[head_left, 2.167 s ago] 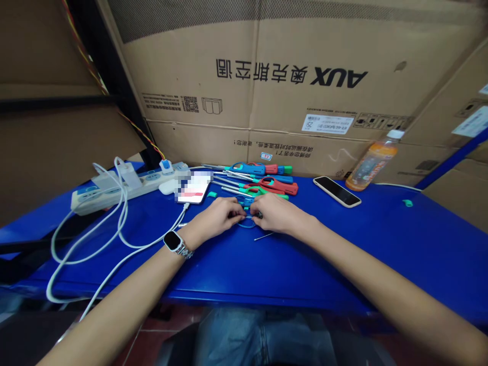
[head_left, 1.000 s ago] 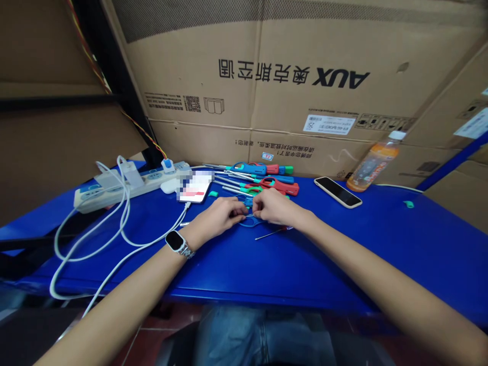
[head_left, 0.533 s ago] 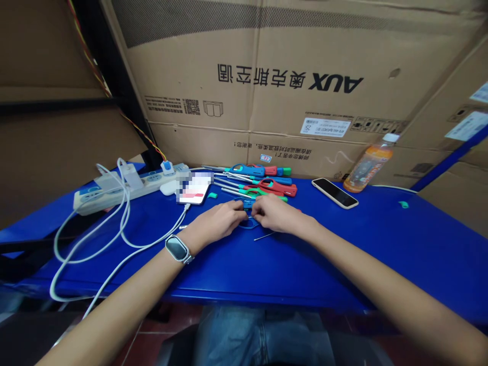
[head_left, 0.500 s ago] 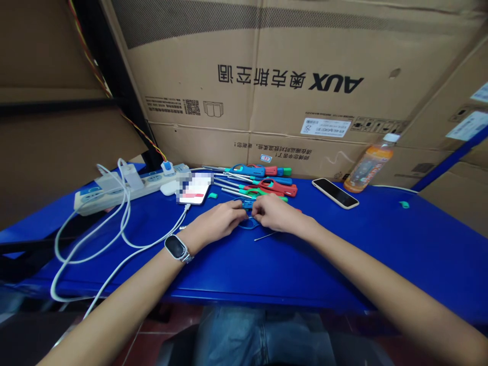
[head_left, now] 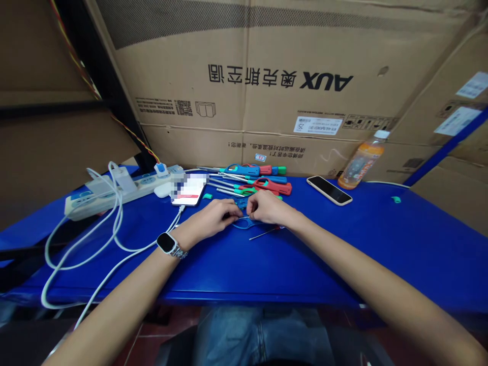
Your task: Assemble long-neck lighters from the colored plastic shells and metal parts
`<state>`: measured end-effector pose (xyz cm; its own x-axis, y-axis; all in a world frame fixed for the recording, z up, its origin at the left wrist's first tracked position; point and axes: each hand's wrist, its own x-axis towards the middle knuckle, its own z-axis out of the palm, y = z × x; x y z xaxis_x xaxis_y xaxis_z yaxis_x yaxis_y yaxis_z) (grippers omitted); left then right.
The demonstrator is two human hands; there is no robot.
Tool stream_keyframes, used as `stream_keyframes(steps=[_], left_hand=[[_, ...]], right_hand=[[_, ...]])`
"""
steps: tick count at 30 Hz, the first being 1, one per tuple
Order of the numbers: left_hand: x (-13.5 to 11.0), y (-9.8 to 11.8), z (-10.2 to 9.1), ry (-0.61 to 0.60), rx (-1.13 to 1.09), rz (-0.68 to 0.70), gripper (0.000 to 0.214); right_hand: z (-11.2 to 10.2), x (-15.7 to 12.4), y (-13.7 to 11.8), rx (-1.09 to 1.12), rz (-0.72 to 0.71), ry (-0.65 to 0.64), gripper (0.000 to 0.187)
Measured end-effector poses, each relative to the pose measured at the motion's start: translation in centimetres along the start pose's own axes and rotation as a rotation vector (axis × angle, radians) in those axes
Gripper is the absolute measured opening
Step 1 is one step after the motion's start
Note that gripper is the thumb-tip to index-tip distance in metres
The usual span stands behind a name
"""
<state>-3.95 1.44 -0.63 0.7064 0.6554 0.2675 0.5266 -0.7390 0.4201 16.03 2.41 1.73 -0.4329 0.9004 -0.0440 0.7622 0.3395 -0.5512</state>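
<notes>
Soft, even indoor light falls from above, leaving faint shadows on the blue table (head_left: 343, 244) (wide-angle bending at the edges); one phone screen (head_left: 187, 186) is pixelated.

Blue table (head_left: 343, 244): glossy top, runs the full width.

Far left: carries a white power strip (head_left: 114, 189) with chargers plugged in; white cables (head_left: 87, 244) loop toward the near edge.

Just right of the strip: white earbud case (head_left: 163, 189), then white phone (head_left: 188, 189), cable at its near end. Small teal cap (head_left: 207, 196) just beside the phone.

Far middle: heap of long-nosed tools (head_left: 263, 179), blue, red and green handles, touching one another.

Near side of the heap: blue loop-handled tool (head_left: 244, 224), partly covered; thin screwdriver (head_left: 263, 234) just beside it.

Far right: dark phone (head_left: 330, 183), face up; orange bottle (head_left: 361, 160) just beyond. Small teal piece (head_left: 395, 200) well apart, further right.
</notes>
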Motion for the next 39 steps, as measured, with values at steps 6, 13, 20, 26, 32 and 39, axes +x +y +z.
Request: stream_keyframes(steps=[6, 13, 20, 26, 32, 39], left_hand=[[-0.1, 0.0, -0.7, 0.048, 0.007, 0.005, 0.020], [1.8, 2.1, -0.9, 0.037, 0.047, 0.075, 0.022], [7.3, 4.9, 1.7, -0.094, 0.063, 0.185, 0.016], [10.2, 6.1, 3.7, -0.122, 0.102, 0.227, 0.016], [9.5, 6.0, 3.1, -0.092, 0.104, 0.216, 0.021], [7.5, 4.9, 2.1, 0.046, 0.074, 0.222, 0.019]], right_hand=[[-0.9, -1.1, 1.5, 0.221, -0.129, 0.062, 0.006], [-3.9, -5.6, 5.4, 0.260, -0.039, 0.268, 0.014], [-3.9, -10.1, 9.4, 0.060, 0.087, 0.297, 0.014], [-3.7, -11.4, 9.1, -0.182, 0.161, 0.285, 0.015], [-3.8, -10.3, 8.7, -0.104, 0.158, 0.254, 0.010], [-3.8, -8.6, 7.4, 0.456, 0.154, 0.213, 0.023]])
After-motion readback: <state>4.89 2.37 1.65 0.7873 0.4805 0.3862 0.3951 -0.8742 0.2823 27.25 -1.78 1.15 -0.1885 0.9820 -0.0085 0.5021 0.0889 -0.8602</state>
